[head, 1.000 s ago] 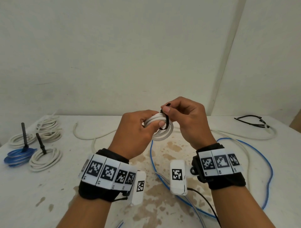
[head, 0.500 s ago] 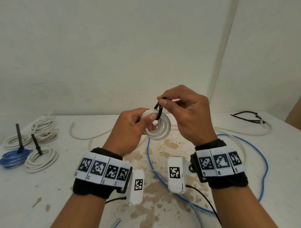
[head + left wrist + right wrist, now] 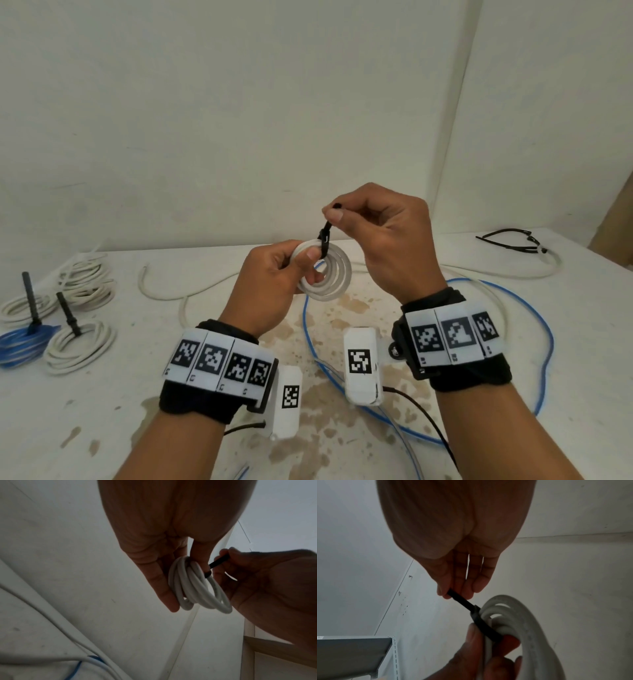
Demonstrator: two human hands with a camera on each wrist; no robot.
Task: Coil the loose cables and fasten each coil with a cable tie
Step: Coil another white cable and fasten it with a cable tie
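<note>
A small white cable coil (image 3: 329,277) (image 3: 197,588) (image 3: 513,616) is held up above the table by my left hand (image 3: 274,277), thumb on its front and fingers behind. A black cable tie (image 3: 324,236) (image 3: 216,563) (image 3: 481,616) is looped round the top of the coil. My right hand (image 3: 370,233) pinches the tie's free tail between thumb and forefinger, and the tail runs taut up and away from the coil. In the right wrist view the tie's head sits against the coil.
Three tied coils lie at the far left: one blue (image 3: 24,342), two white (image 3: 80,346) (image 3: 25,306). An untied white bundle (image 3: 87,284), a loose white cable (image 3: 191,291) and a loose blue cable (image 3: 534,342) lie on the stained table (image 3: 102,411). Spare black ties (image 3: 507,240) rest at the far right.
Both hands have lifted the coil higher. The right hand has drawn the tie's tail upward, so the black loop has shrunk tight against the coil.
</note>
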